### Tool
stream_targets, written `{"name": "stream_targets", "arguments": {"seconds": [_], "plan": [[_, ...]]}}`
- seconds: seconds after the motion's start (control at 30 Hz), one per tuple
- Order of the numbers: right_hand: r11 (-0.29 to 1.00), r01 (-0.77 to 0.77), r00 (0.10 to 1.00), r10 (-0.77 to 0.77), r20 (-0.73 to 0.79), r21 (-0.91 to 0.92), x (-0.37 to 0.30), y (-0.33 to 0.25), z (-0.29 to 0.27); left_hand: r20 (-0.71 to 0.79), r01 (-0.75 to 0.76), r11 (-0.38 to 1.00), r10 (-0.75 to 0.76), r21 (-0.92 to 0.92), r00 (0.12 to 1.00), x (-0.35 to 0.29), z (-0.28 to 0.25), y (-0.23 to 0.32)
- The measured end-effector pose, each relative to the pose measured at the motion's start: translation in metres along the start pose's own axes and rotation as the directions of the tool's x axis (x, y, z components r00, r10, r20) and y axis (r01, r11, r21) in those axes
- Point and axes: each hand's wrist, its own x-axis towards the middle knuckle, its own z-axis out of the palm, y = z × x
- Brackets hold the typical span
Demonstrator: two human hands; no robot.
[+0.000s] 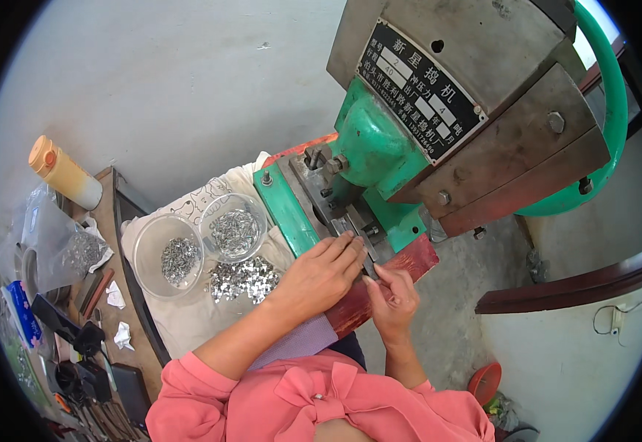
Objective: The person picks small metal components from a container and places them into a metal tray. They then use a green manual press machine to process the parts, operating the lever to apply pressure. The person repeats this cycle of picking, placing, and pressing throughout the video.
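Note:
My left hand (325, 274) reaches over the steel tooling (344, 225) on the bed of a green bench press (380, 147). Its fingers are bent and pressed together, with the tips on the tooling. What lies under them is hidden. Close by on the right, my right hand (394, 302) pinches thumb and forefinger at the near end of the tooling. Whatever is between those fingertips is too small to make out. Left of my left hand lies a loose pile of small shiny metal pieces (244, 280). Behind the pile, two clear plastic tubs (140, 254) hold more small metal parts.
A pale cloth (160, 313) lies beneath the tubs. On the left, a wooden table (133, 295) carries an orange-capped bottle (67, 177), a plastic bag (48, 243), crumpled paper and dark tools. The press has a large green wheel (619, 110) at right. A red bowl (485, 381) stands low on the right.

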Motion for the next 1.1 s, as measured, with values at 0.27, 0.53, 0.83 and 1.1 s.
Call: {"name": "stream_targets", "arguments": {"seconds": [0.27,0.53,0.83,1.1], "plan": [[0.892,-0.242,0.969,0.198,0.150,0.381,0.011,0.027,-0.004,-0.092,0.052,0.995,-0.060,-0.088,0.994,-0.015,0.023,-0.009],[0.971,-0.151,0.968,0.107,0.227,0.187,0.058,0.054,0.010,-0.122,0.068,0.995,-0.077,-0.071,0.990,-0.013,0.028,-0.005],[0.946,-0.163,0.914,0.037,0.403,0.282,0.078,0.073,0.018,-0.133,0.074,0.995,-0.082,-0.061,0.988,-0.014,0.029,-0.005],[0.942,-0.143,0.917,0.010,0.398,0.304,0.081,0.077,0.024,-0.149,0.100,0.988,-0.117,-0.120,0.982,-0.013,0.032,-0.002]]}}
